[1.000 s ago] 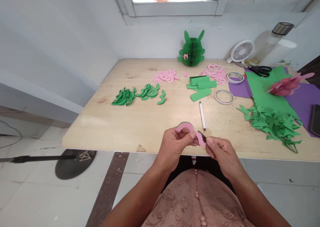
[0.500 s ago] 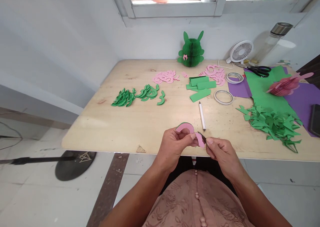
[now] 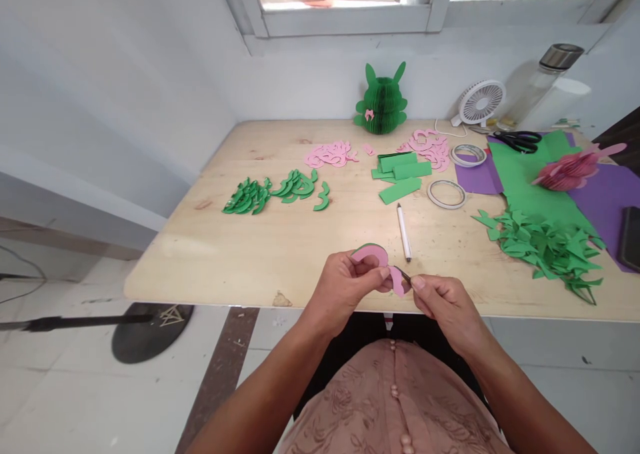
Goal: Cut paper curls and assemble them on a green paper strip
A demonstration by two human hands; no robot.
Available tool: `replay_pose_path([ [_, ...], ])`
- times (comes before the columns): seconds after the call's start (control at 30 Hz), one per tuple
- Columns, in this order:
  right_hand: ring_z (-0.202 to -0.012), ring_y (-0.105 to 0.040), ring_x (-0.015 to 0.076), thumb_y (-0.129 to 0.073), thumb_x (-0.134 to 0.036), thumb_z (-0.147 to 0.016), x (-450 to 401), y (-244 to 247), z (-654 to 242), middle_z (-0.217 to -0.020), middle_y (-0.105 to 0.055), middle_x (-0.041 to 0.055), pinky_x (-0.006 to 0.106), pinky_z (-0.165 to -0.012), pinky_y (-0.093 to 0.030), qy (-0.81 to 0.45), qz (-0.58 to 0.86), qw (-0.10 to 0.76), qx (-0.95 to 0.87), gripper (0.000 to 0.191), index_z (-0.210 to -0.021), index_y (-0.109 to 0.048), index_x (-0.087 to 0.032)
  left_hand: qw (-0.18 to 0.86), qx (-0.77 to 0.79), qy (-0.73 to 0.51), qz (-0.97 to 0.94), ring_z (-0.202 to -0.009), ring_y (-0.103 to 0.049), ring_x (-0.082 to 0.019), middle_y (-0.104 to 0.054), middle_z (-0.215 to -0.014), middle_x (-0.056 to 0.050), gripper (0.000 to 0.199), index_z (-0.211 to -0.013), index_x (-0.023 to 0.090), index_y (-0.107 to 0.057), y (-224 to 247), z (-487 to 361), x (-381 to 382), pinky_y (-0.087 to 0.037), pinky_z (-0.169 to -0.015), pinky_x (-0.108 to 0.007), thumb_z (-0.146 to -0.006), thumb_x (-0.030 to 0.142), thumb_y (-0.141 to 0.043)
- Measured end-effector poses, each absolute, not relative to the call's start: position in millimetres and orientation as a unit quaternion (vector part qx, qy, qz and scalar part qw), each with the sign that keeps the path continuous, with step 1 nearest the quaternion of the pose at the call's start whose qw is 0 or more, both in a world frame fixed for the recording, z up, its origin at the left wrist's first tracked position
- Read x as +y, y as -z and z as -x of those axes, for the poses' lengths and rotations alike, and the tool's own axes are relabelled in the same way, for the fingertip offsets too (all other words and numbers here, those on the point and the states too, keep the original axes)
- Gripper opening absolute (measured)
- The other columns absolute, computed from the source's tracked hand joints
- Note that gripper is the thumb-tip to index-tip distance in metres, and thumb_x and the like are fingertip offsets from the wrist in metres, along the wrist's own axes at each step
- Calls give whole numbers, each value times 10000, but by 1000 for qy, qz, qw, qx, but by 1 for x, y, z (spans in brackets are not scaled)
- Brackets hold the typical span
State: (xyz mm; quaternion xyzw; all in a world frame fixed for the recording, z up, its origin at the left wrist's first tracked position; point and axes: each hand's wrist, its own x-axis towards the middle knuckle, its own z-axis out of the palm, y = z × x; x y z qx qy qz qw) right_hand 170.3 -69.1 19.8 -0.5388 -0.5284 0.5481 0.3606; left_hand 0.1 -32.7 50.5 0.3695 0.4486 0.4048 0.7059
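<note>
My left hand pinches a curved paper cutout, pink on its face with a green edge behind. A wavy pink strip bends down from it on the right, beside my thumb. My right hand is closed on a thin dark pointed tool. Its tip lies against the upper edge of the pink strip; its rear end is hidden in my fingers, so its kind is unclear. Just beyond my hands lies a white pen.
Green scalloped cutouts and pink cutouts lie in piles. Green strips, tape rolls, black scissors and green scraps are to the right. A green paper rabbit and a fan stand at the back.
The pointed tool has tilted slightly and shifted a little left over the pink strip, whose lower end has swung slightly left. Both hands stay nearly in place.
</note>
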Motion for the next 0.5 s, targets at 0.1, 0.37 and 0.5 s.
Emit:
replay_pose_path([
  [0.1, -509, -180, 95, -438, -544, -877, -69, -20, -171, -535, -234, -48, 263, -468, -161, -552, 537, 358, -528, 487, -545, -385, -192, 706, 444, -400, -380, -580, -613, -135, -645, -586, -26, 211, -625, 121, -618, -51, 1, -31, -515, -630, -251, -625, 266, -771],
  [0.37, -514, -195, 102, -448, -546, -872, -69, -17, -174, -549, -215, -48, 266, -484, -161, -551, 542, 347, -531, 474, -557, -407, -194, 697, 451, -375, -413, -579, -590, -134, -618, -592, -30, 225, -614, 123, -629, -58, 5, -28, -496, -616, -248, -620, 306, -759],
  [0.5, -508, -201, 102, -450, -554, -868, -69, -17, -174, -541, -222, -51, 262, -480, -159, -552, 547, 340, -530, 470, -629, -550, -163, 695, 444, -368, -429, -587, -583, -136, -616, -599, -33, 215, -617, 126, -633, -59, 6, -26, -492, -623, -252, -634, 311, -742],
])
